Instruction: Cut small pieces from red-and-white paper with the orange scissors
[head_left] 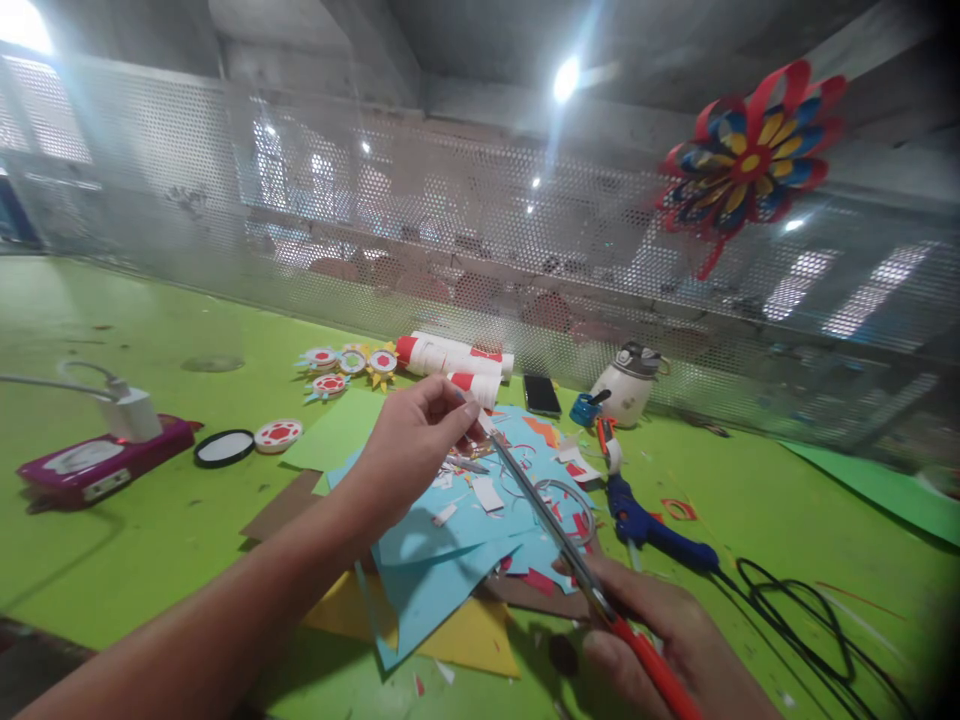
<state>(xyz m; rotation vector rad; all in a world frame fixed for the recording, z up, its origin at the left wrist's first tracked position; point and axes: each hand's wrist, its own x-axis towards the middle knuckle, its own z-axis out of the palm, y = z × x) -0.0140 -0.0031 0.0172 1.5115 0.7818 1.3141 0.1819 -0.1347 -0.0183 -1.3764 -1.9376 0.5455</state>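
Note:
My right hand (660, 640) grips red-handled scissors (559, 540) at the lower right, blades pointing up and left. My left hand (412, 445) pinches a small white paper piece (474, 410) right at the blade tips, above a heap of light blue paper sheets (442, 560). Small white and red scraps lie on the blue paper. A yellow sheet (472, 635) and a brown card (281, 505) lie under the heap.
The green table (150, 520) holds glue bottles (450, 355), a phone (541, 394), a blue glue gun (652, 525) with black cable (795, 610), a white pot (626, 385), small paper flowers (349, 365), a charger on a pink device (105, 455). A paper flower (750, 150) hangs on the mesh fence.

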